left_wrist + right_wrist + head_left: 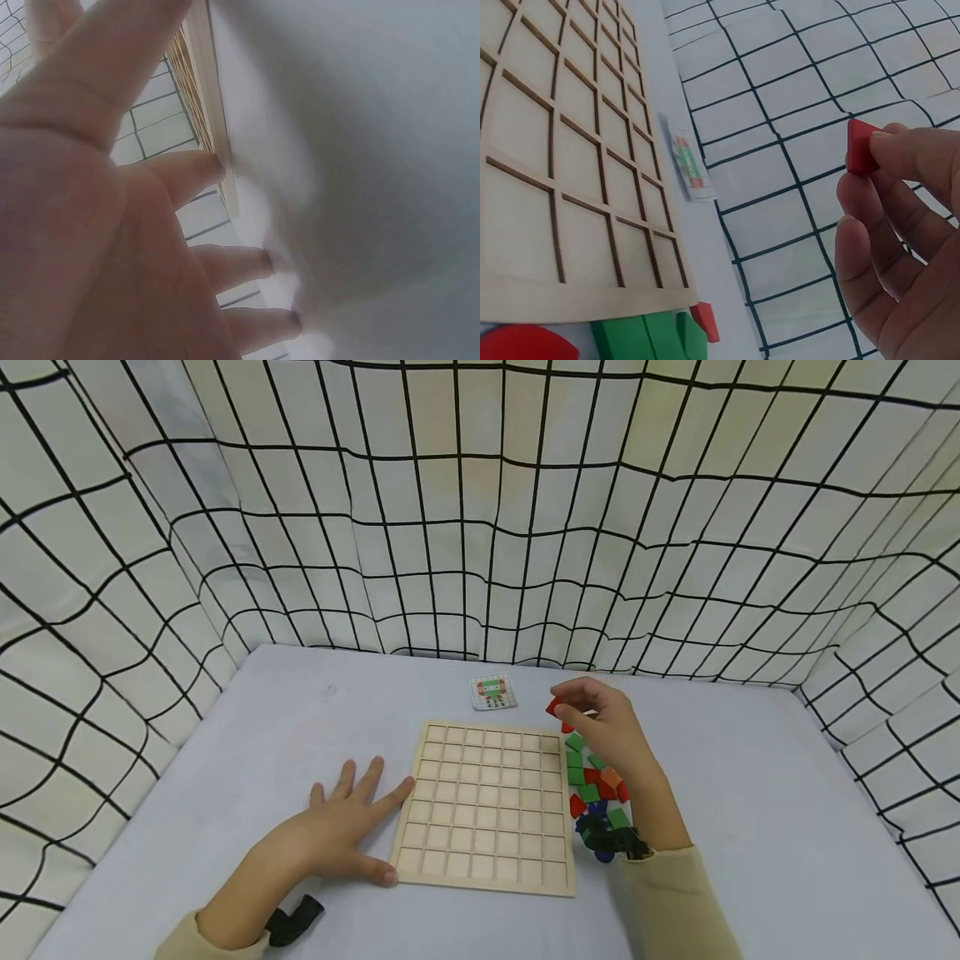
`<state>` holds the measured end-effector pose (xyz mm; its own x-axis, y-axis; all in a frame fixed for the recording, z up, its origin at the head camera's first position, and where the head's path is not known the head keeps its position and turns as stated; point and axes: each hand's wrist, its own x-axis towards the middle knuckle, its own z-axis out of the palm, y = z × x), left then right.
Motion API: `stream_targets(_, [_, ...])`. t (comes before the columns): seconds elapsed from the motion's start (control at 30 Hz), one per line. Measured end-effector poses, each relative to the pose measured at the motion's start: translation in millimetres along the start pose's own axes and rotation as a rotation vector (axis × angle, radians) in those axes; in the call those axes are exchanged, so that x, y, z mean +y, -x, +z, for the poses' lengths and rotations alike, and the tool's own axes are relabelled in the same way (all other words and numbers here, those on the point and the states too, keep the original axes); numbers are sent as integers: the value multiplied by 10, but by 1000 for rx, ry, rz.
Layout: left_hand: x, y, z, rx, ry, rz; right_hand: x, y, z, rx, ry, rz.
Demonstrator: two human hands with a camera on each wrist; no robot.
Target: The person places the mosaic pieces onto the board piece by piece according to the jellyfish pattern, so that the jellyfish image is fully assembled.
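A wooden grid board point(487, 810) with square cells lies flat on the white table, its cells bare. My left hand point(337, 827) is spread beside it; the index fingertip and thumb touch the board's left edge, seen also in the left wrist view. Above the board's far right corner, my right hand point(600, 718) pinches a red block point(861, 146) between thumb and fingers. In the right wrist view this block looks flat with a pointed corner. Under and beside the right hand, a pile of red, green, orange and blue blocks point(588, 792) lies along the board's right edge.
A small pattern card point(492, 692) with a green and red figure lies beyond the board's far edge. Black netting point(487, 527) over white sheets rises around the table's back and sides. Dark straps point(295, 920) circle both wrists.
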<state>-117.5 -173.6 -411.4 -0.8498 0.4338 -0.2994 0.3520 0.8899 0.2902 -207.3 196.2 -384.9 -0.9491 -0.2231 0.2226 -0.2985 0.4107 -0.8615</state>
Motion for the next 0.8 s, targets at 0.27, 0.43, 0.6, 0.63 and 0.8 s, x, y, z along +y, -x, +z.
stream_targets(0.27, [-26,10,35,5,4,-3,18,-6,161,-48,11,54])
stream_targets(0.43, [-34,19,39,0,7,-3,54,-13,197,-55,62,51])
stream_targets(0.6, [-26,12,27,9,4,5,91,-16,229,-86,96,37])
stream_targets(0.63, [-23,11,29,5,8,5,93,-11,237,-98,101,44])
stream_targets(0.8, [-11,-6,26,8,2,12,130,-11,255,-132,144,60])
